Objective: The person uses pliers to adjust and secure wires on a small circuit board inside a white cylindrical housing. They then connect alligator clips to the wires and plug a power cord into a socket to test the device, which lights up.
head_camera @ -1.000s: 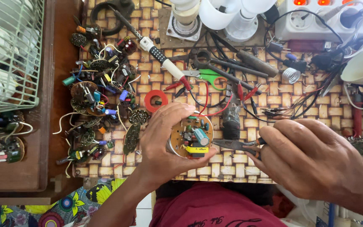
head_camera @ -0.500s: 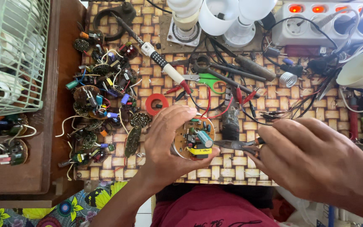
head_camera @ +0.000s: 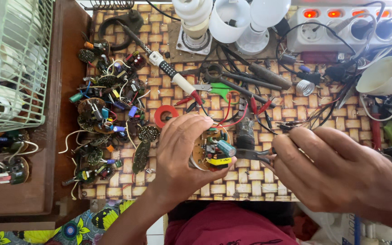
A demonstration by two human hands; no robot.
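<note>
- a woven brown-and-tan mat (head_camera: 232, 186) covers the bench, and nearly all of it is crowded with lamp parts, tools and wires; a dark wooden ledge (head_camera: 64, 90) runs along its left edge.
- the left hand (head_camera: 182, 159) is cupped around a small round circuit board (head_camera: 212, 152), fingers curled over its top rim and thumb under its lower edge, holding it just above the mat at the near middle.
- the board carries a yellow block, a teal cylinder and other small parts, with red wires (head_camera: 232, 115) running up from it.
- the right hand (head_camera: 336, 172) is closed on the handles of a pair of pliers (head_camera: 255, 155), whose nose reaches left to the board's right edge; whether the nose bites a part i cannot tell.
- just beyond the left hand lies a red ring (head_camera: 165, 115), and further up a soldering iron (head_camera: 169, 72) lies slantwise.
- to the left sits a heap of loose circuit boards (head_camera: 105, 118) with coloured components.
- at the far edge stand a spiral lamp (head_camera: 195, 18) and white lamp housings (head_camera: 230, 20), with a white power strip (head_camera: 341, 25) showing lit red switches at the right.
- a pale green wire basket (head_camera: 17, 63) sits at the far left, and a white cup-shaped housing (head_camera: 384, 77) at the right edge.
</note>
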